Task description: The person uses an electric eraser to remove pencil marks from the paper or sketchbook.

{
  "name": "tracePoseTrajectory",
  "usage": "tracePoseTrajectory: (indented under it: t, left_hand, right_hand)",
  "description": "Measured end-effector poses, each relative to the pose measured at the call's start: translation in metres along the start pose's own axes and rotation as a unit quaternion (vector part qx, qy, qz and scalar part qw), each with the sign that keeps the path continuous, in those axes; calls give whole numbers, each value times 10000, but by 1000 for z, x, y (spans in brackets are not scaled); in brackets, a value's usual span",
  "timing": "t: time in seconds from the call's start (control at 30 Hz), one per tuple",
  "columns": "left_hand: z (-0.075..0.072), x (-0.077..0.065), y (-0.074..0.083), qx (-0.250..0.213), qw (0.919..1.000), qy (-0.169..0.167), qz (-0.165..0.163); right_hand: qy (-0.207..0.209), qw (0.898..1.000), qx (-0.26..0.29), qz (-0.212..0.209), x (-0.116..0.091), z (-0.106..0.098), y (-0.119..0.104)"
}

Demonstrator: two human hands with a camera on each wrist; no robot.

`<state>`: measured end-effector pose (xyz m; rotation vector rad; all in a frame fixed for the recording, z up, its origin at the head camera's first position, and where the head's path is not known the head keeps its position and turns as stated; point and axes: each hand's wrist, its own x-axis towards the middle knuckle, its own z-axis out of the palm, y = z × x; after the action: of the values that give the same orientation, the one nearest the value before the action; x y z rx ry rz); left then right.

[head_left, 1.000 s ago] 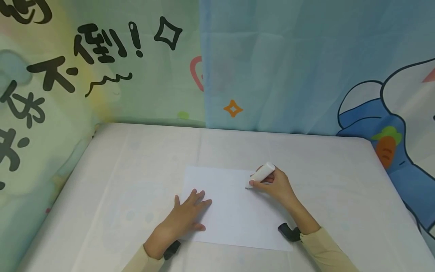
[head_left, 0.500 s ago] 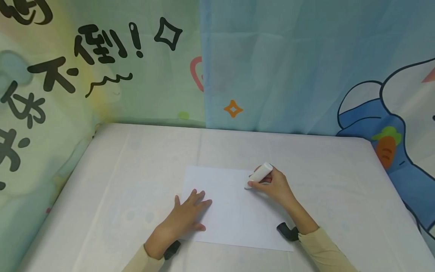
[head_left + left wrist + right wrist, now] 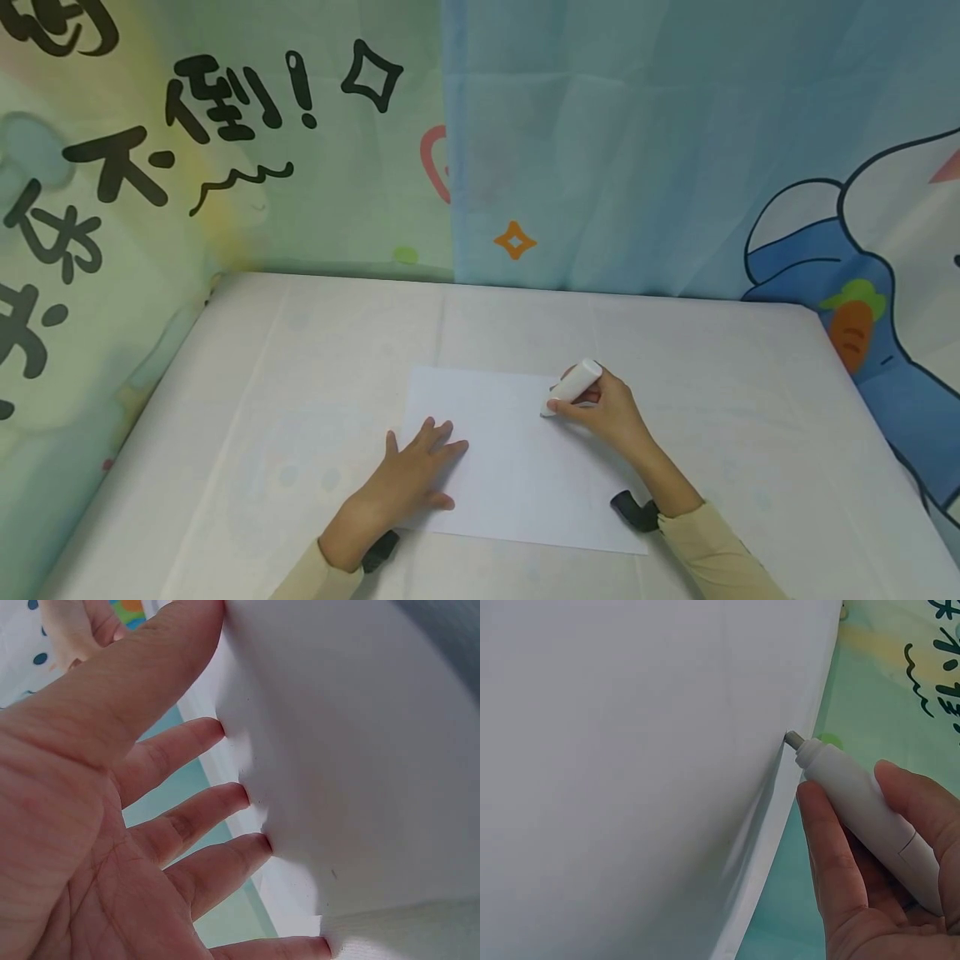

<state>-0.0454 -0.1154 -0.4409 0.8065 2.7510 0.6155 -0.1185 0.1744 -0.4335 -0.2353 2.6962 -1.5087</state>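
A blank-looking sheet of white paper (image 3: 517,492) lies on the table. My left hand (image 3: 411,477) rests on its left side with fingers spread; in the left wrist view the fingertips (image 3: 259,844) press against the white surface. At the sheet's upper right, my right hand (image 3: 618,417) pinches a thick white pen-shaped tool (image 3: 576,383) between thumb and fingers. The tool leans, with its rear end up and to the right. In the right wrist view its narrow grey tip (image 3: 793,739) meets the white surface.
A white cloth covers the table (image 3: 330,333). Behind it hang printed curtains (image 3: 600,167), green at the left and blue at the right. Black wrist camera mounts (image 3: 634,512) sit below both wrists, close over the sheet's lower corners.
The right hand and the white tool have shifted slightly left and down since one second ago, and have hardly moved in the last half second. The left hand stays in place.
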Motion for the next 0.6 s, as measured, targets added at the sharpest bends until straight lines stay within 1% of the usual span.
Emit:
tracePoseTrajectory:
  t: [0.37, 0.6]
  left_hand:
    - [1, 1, 0, 1, 9999, -106, -109]
    - [1, 0, -1, 3, 9999, -81, -74]
  right_hand:
    - [51, 10000, -25, -72, 1, 0, 1]
    - [91, 9999, -94, -59, 1, 1, 0]
